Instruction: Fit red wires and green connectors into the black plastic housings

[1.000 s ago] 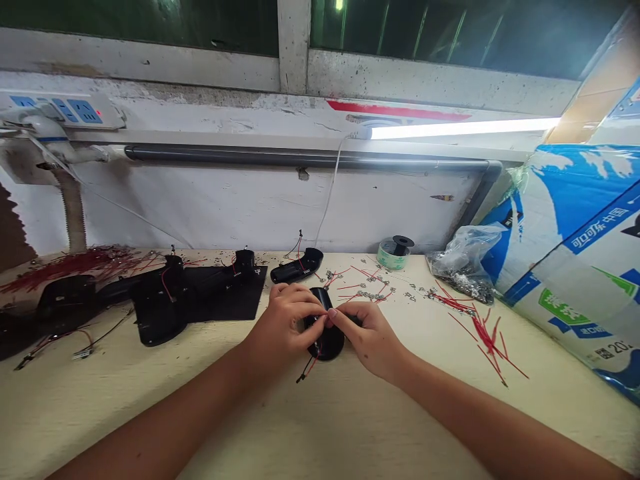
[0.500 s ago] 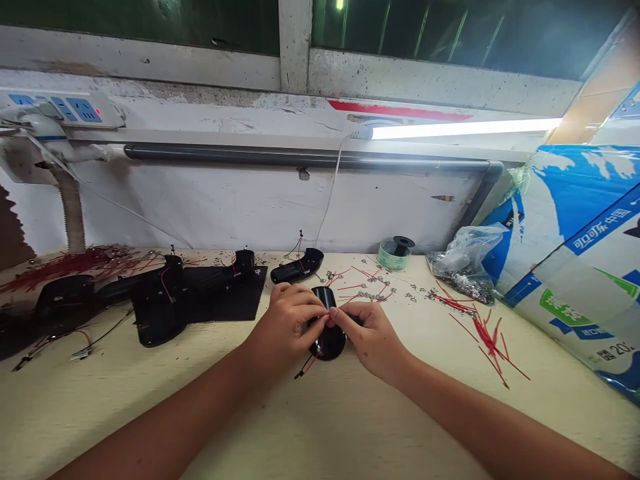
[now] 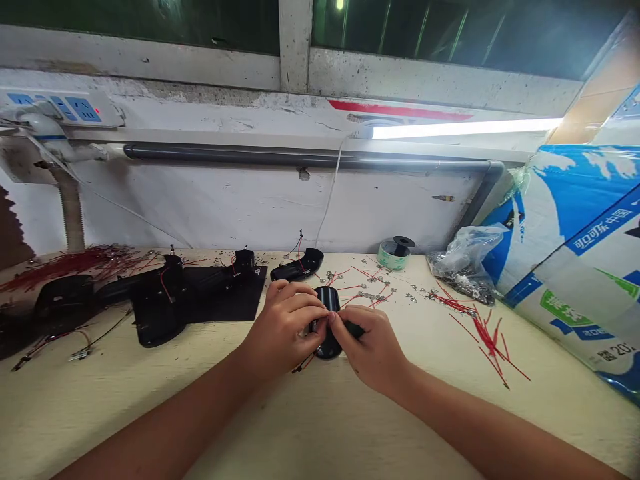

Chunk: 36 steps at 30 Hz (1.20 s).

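A glossy black plastic shell (image 3: pixel 329 347) lies on the table between my two hands, partly covered by the fingers. My left hand (image 3: pixel 287 323) is closed at its left side, with fingertips over the shell's middle and the thumb lower down. From the right, my right hand (image 3: pixel 373 340) pinches thumb and fingertips together over the shell, meeting the left fingertips. What sits in that pinch is too small to see. Something dark (image 3: pixel 355 329) shows beneath the right fingers. Thin red and black wires (image 3: pixel 301 365) stick out at the shell's lower left.
Another black shell with wires (image 3: pixel 297 267) lies behind my hands. More black shells (image 3: pixel 157 313) rest on a dark mat (image 3: pixel 255 293) at left. Red wires (image 3: pixel 490 337), a tape roll (image 3: pixel 393 259), a plastic bag of metal parts (image 3: pixel 465 267) and a carton (image 3: pixel 575 267) are at right.
The shell has turned slightly under my fingers, and its lower wires are now more covered by my left hand. A dark piece has come into view under my right fingers.
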Each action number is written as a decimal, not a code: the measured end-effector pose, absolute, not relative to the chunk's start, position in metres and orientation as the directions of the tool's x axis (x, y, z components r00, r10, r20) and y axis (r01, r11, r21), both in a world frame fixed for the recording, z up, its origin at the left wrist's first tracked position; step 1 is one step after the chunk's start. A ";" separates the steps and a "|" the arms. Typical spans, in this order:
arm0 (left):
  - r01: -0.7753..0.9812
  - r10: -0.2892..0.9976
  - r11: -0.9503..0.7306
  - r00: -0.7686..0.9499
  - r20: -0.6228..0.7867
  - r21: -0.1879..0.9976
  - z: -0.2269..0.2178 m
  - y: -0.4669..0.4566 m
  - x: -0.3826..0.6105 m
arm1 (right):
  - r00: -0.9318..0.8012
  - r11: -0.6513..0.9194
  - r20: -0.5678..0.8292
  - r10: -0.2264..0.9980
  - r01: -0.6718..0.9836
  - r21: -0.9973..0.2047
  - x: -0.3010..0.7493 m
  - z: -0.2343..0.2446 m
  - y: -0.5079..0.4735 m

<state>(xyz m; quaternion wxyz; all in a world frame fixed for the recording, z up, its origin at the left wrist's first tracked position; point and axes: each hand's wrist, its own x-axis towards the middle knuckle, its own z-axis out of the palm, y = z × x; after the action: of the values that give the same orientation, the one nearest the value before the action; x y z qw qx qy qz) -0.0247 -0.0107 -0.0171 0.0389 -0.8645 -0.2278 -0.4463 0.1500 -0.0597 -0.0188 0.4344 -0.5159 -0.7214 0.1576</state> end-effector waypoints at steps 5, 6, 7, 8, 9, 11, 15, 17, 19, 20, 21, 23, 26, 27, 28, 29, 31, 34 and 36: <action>0.418 0.285 -0.908 0.555 0.781 0.034 -0.016 -0.010 -0.027 | -0.125 0.344 0.323 0.938 0.440 -0.830 0.149 -0.021 -0.059; 0.413 0.268 -0.911 0.569 0.778 0.012 -0.015 -0.009 -0.027 | -0.146 0.325 0.290 0.946 0.388 -0.863 0.149 -0.022 -0.058; 0.409 0.255 -0.912 0.582 0.772 -0.007 -0.015 -0.009 -0.028 | -0.164 0.307 0.265 0.950 0.347 -0.886 0.149 -0.022 -0.058; 0.405 0.245 -0.914 0.595 0.766 -0.021 -0.014 -0.009 -0.028 | -0.173 0.289 0.245 0.954 0.317 -0.903 0.149 -0.023 -0.057; 0.401 0.239 -0.916 0.607 0.758 -0.033 -0.014 -0.009 -0.028 | -0.175 0.272 0.228 0.958 0.296 -0.916 0.149 -0.023 -0.056; 0.394 0.232 -0.918 0.633 0.739 -0.048 -0.013 -0.009 -0.028 | -0.173 0.246 0.204 0.964 0.271 -0.931 0.150 -0.024 -0.056; 0.398 0.233 -0.915 0.650 0.723 -0.062 -0.012 -0.011 -0.027 | -0.178 0.233 0.189 0.966 0.273 -0.933 0.149 -0.022 -0.057; 0.404 0.235 -0.912 0.650 0.723 -0.066 -0.011 -0.012 -0.026 | -0.188 0.241 0.194 0.963 0.276 -0.930 0.148 -0.020 -0.058; 0.406 0.235 -0.911 0.649 0.723 -0.069 -0.010 -0.013 -0.026 | -0.202 0.251 0.199 0.959 0.275 -0.928 0.147 -0.018 -0.060; 0.407 0.236 -0.911 0.647 0.725 -0.066 -0.010 -0.013 -0.026 | -0.210 0.254 0.199 0.957 0.278 -0.927 0.147 -0.017 -0.060; 0.408 0.239 -0.911 0.643 0.727 -0.061 -0.010 -0.014 -0.025 | -0.218 0.255 0.197 0.956 0.283 -0.925 0.147 -0.016 -0.061; 0.406 0.249 -0.913 0.626 0.739 -0.036 -0.010 -0.014 -0.025 | -0.220 0.249 0.187 0.957 0.302 -0.920 0.148 -0.015 -0.061; 0.393 0.296 -0.918 0.595 0.747 0.051 -0.012 -0.013 -0.024 | -0.214 0.247 0.183 0.960 0.330 -0.911 0.151 -0.015 -0.059; 0.390 0.320 -0.917 0.586 0.745 0.086 -0.013 -0.013 -0.024 | -0.214 0.255 0.190 0.958 0.338 -0.906 0.152 -0.015 -0.058; 0.393 0.345 -0.912 0.574 0.743 0.120 -0.014 -0.012 -0.024 | -0.218 0.270 0.203 0.955 0.347 -0.898 0.154 -0.015 -0.057; 0.398 0.370 -0.905 0.560 0.742 0.151 -0.014 -0.012 -0.023 | -0.223 0.289 0.219 0.950 0.358 -0.888 0.156 -0.015 -0.056; 0.407 0.416 -0.889 0.531 0.738 0.209 -0.015 -0.010 -0.023 | -0.234 0.329 0.254 0.939 0.385 -0.862 0.160 -0.015 -0.054; 0.383 0.471 -0.874 0.526 0.708 0.298 -0.017 -0.008 -0.023 | -0.244 0.371 0.290 0.925 0.420 -0.829 0.162 -0.015 -0.052; 0.359 0.522 -0.852 0.520 0.676 0.381 -0.018 -0.007 -0.022 | -0.249 0.383 0.300 0.921 0.435 -0.815 0.163 -0.016 -0.052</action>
<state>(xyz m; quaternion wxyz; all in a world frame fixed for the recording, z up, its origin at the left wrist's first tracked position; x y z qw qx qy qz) -0.0224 -0.0073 -0.0184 -0.0973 -0.8664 -0.2540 -0.4187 0.1627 -0.0516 -0.0160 0.3995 -0.4649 -0.7294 0.3039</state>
